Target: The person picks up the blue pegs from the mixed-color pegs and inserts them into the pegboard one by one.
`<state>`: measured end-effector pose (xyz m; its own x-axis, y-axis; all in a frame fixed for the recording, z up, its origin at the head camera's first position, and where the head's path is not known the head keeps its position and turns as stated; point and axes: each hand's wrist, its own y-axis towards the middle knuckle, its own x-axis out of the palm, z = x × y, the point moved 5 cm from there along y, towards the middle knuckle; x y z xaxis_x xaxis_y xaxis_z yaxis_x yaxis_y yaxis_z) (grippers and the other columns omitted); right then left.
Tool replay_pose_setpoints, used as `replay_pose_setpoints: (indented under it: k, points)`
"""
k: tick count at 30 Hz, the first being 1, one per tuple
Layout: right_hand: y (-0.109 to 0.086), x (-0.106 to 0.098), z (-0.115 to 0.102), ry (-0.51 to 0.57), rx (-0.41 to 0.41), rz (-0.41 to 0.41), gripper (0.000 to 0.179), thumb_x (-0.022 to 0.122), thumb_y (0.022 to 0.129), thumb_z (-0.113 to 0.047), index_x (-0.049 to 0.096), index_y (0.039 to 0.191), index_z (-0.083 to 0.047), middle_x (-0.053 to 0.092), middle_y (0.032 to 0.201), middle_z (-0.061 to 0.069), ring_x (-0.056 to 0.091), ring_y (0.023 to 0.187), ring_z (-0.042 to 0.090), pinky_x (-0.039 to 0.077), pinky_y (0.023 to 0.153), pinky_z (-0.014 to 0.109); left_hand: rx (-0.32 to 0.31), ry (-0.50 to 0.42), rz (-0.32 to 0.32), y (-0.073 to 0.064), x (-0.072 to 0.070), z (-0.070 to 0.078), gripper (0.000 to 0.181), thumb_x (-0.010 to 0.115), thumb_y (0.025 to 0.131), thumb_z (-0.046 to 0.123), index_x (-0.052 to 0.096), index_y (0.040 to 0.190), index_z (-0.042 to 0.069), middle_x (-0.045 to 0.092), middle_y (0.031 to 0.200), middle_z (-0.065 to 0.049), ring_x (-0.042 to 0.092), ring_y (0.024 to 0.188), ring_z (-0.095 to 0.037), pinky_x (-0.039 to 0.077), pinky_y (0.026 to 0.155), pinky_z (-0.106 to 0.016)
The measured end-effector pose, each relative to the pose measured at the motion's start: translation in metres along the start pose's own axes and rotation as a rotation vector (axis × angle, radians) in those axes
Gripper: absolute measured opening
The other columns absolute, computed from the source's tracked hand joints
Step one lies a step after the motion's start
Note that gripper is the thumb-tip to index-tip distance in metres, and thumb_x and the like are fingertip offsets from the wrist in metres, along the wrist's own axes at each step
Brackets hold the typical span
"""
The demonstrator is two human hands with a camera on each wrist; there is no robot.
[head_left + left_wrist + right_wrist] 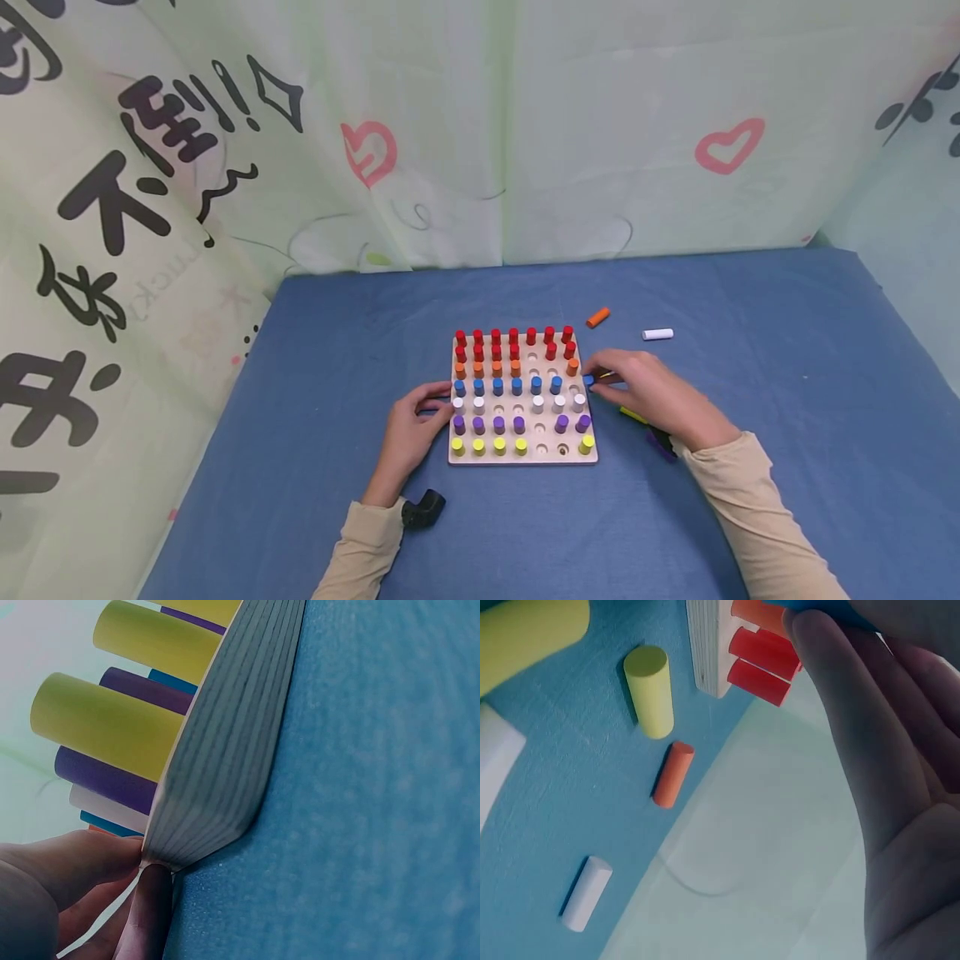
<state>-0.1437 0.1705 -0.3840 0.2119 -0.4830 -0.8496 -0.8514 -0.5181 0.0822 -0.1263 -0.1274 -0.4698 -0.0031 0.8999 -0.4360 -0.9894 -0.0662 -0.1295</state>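
A wooden pegboard (525, 458) with rows of red, orange, blue, white, purple and yellow pegs stands in the middle of the head view. Several of its holes are bare, one of them at the right end of the blue row. My right hand (652, 393) pinches a blue peg (832, 610) between thumb and fingertips, just beyond the board's right edge. At the board's left side, my left hand (412, 425) grips the edge with thumb and fingers. The left wrist view shows those fingertips (154, 900) at the board's corner, below the yellow pegs (105, 727).
Loose pegs lie on the blue cloth (337, 358): an orange one (597, 317), a white one (657, 334), and yellow (633, 414) and purple (662, 447) ones partly under the right hand. A pale printed curtain (450, 208) hangs behind the table.
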Motion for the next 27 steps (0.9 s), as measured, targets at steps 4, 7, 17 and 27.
replay_pose_setpoints:
  k: [4, 7, 17, 27]
  points:
    - [0.003, 0.004, 0.001, -0.010, -0.018, 0.011, 0.022, 0.074, 0.084, 0.003, 0.070, 0.105, -0.002, 0.072, 0.101, 0.007, 0.071, 0.091, 0.022, 0.058, 0.082, 0.039, 0.004, 0.003, -0.001, 0.000, 0.000, 0.000, 0.035, 0.071, 0.092, 0.016, 0.066, 0.127, 0.013, 0.067, 0.123, -0.007, 0.065, 0.100, -0.020, 0.057, 0.086, -0.036]
    - [0.004, 0.006, 0.001, -0.011, -0.030, 0.016, 0.021, 0.074, 0.084, 0.003, 0.070, 0.104, -0.002, 0.072, 0.099, 0.007, 0.071, 0.090, 0.021, 0.059, 0.081, 0.038, 0.003, 0.003, -0.004, 0.000, 0.000, -0.001, 0.035, 0.070, 0.093, 0.016, 0.066, 0.127, 0.013, 0.067, 0.123, -0.007, 0.065, 0.100, -0.020, 0.057, 0.086, -0.036]
    - [0.008, 0.015, 0.003, 0.027, -0.032, -0.020, 0.023, 0.072, 0.086, 0.004, 0.069, 0.108, -0.001, 0.071, 0.102, 0.009, 0.070, 0.093, 0.021, 0.058, 0.083, 0.038, 0.002, -0.007, -0.007, 0.000, 0.000, 0.000, 0.035, 0.070, 0.093, 0.017, 0.066, 0.127, 0.013, 0.067, 0.123, -0.006, 0.065, 0.100, -0.020, 0.057, 0.086, -0.036]
    - [0.012, 0.018, 0.003, 0.050, -0.026, -0.026, 0.021, 0.072, 0.086, 0.003, 0.069, 0.105, -0.004, 0.070, 0.099, 0.005, 0.069, 0.092, 0.018, 0.058, 0.083, 0.036, 0.006, 0.001, 0.002, 0.001, 0.001, -0.002, 0.034, 0.070, 0.093, 0.018, 0.066, 0.127, 0.014, 0.067, 0.123, -0.006, 0.065, 0.100, -0.019, 0.057, 0.086, -0.036]
